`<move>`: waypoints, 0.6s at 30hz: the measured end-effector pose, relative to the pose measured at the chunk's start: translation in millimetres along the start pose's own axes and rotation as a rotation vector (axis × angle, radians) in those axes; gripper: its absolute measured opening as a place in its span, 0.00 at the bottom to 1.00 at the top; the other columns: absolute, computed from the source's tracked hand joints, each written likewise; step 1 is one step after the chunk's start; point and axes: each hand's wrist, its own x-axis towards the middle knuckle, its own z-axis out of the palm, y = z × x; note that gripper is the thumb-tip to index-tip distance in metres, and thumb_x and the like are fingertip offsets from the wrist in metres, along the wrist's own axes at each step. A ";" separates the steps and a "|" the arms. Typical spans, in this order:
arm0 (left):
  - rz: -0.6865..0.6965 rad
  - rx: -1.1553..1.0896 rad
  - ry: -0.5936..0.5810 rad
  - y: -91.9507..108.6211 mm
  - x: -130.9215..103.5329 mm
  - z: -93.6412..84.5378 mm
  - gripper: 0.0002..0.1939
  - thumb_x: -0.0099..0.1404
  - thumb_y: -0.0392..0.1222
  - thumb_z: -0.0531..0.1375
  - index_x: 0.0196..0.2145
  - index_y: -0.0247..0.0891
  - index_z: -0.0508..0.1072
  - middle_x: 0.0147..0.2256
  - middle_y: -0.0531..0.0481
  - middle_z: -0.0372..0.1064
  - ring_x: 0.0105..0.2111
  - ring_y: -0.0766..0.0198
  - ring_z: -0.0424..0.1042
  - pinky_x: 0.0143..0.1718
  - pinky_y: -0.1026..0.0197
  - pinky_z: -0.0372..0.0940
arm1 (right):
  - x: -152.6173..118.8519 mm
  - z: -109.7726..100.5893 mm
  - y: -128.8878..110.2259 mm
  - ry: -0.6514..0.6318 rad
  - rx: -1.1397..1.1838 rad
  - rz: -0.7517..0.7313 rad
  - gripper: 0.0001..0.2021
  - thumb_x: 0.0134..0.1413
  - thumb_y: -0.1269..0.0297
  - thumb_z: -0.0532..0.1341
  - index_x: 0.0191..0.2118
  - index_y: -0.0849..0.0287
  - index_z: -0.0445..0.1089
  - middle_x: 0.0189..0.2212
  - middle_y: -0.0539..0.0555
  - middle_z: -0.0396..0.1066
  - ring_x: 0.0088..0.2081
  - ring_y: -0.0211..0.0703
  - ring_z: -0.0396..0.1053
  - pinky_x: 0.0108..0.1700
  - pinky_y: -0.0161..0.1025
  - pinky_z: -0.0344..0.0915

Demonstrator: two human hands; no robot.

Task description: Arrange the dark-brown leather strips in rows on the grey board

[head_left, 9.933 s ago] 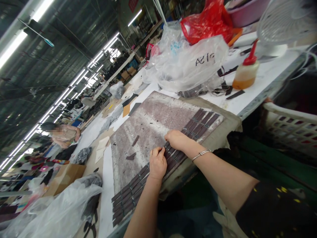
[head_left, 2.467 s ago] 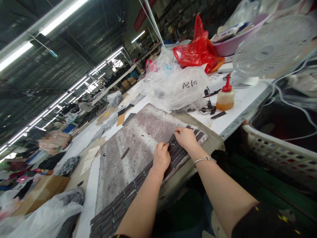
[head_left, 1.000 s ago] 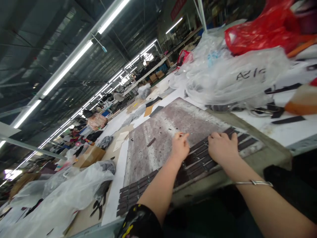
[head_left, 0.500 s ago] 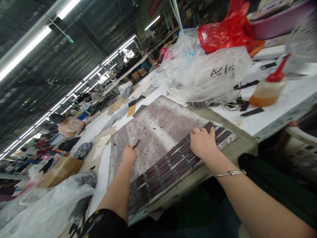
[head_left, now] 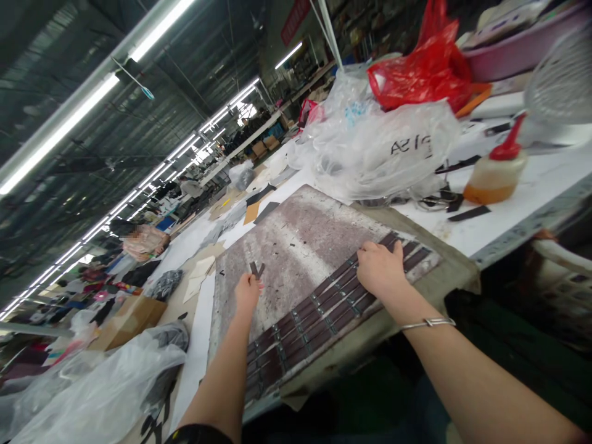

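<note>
My left hand (head_left: 248,292) is closed in a pinch above the worn, mottled board (head_left: 300,216). Small dark strips (head_left: 256,270) stick out from its fingertips in a V shape. My right hand (head_left: 382,269) lies palm down on the right part of the rows of dark brown strips (head_left: 319,317), its outer finger spread from the others. Small shiny metal-looking pieces sit across these strips at intervals along the board's near edge. What lies beneath my right palm is hidden. Tiny dark scraps are scattered over the board.
Behind the board lie a clear plastic bag (head_left: 388,148) and a red bag (head_left: 420,71). A red-tipped bottle of amber liquid (head_left: 497,166) stands at right. Plastic bags (head_left: 115,376) and a cardboard box (head_left: 129,320) are at left. A person (head_left: 145,239) is farther off.
My left hand has turned slightly, and two crossing dark strips now show at its fingertips where one showed before. My right hand stays on the strips. The view has shifted a little.
</note>
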 end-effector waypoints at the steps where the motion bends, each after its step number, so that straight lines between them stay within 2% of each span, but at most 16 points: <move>1: 0.026 -0.057 -0.043 9.8 -5.6 4.4 0.13 0.66 0.40 0.45 0.42 0.36 0.67 0.33 0.47 0.74 0.32 0.61 0.75 0.34 0.59 0.68 | 0.5 -1.1 0.8 -0.003 0.024 0.017 0.14 0.51 0.73 0.51 0.34 0.62 0.74 0.39 0.61 0.69 0.43 0.53 0.64 0.55 0.70 0.39; 4: 0.139 -0.315 -0.190 47.3 -27.0 21.0 0.11 0.63 0.45 0.51 0.40 0.38 0.66 0.32 0.51 0.73 0.31 0.62 0.75 0.32 0.62 0.69 | 3.4 -6.1 6.8 0.004 0.138 0.063 0.13 0.52 0.72 0.52 0.36 0.59 0.74 0.39 0.59 0.71 0.45 0.53 0.65 0.57 0.67 0.41; 7: 0.250 -0.625 -0.356 92.5 -50.2 35.9 0.16 0.58 0.50 0.57 0.38 0.36 0.67 0.28 0.52 0.71 0.28 0.62 0.74 0.30 0.61 0.69 | 7.8 -11.1 18.1 0.141 0.363 0.055 0.14 0.58 0.66 0.51 0.44 0.57 0.72 0.42 0.57 0.71 0.46 0.48 0.65 0.57 0.53 0.52; 9: 0.305 -0.718 -0.444 123.3 -63.7 43.6 0.16 0.56 0.50 0.59 0.36 0.36 0.68 0.26 0.53 0.70 0.26 0.63 0.73 0.29 0.62 0.68 | 10.2 -13.2 25.5 0.219 0.587 0.027 0.17 0.59 0.59 0.53 0.50 0.58 0.69 0.43 0.55 0.71 0.43 0.42 0.67 0.51 0.41 0.60; 12: 0.376 -0.741 -0.532 163.8 -76.9 54.4 0.11 0.57 0.46 0.58 0.34 0.36 0.69 0.25 0.54 0.69 0.24 0.66 0.72 0.27 0.64 0.67 | 12.3 -13.5 31.9 0.156 0.908 -0.012 0.22 0.55 0.56 0.57 0.54 0.60 0.65 0.37 0.52 0.73 0.33 0.37 0.68 0.40 0.34 0.64; 15: 0.433 -0.713 -0.560 189.7 -79.6 66.4 0.08 0.60 0.42 0.56 0.35 0.36 0.70 0.25 0.54 0.69 0.24 0.66 0.71 0.26 0.64 0.67 | 14.9 -12.3 35.8 0.073 1.028 -0.049 0.15 0.52 0.60 0.59 0.45 0.58 0.71 0.29 0.49 0.73 0.28 0.35 0.68 0.36 0.33 0.64; 16: 0.454 -0.693 -0.532 194.4 -78.7 70.8 0.09 0.61 0.41 0.55 0.36 0.36 0.70 0.26 0.53 0.70 0.25 0.66 0.71 0.28 0.63 0.68 | 16.4 -12.2 38.0 0.088 1.023 -0.038 0.12 0.51 0.61 0.59 0.41 0.58 0.73 0.28 0.48 0.72 0.28 0.36 0.68 0.35 0.33 0.64; 18: 0.553 -0.604 -0.400 198.0 -75.8 80.5 0.10 0.62 0.38 0.53 0.39 0.35 0.71 0.31 0.49 0.71 0.30 0.64 0.72 0.34 0.60 0.69 | 20.3 -12.6 44.9 0.186 0.989 0.057 0.10 0.51 0.62 0.59 0.38 0.58 0.73 0.26 0.48 0.72 0.28 0.36 0.68 0.35 0.34 0.63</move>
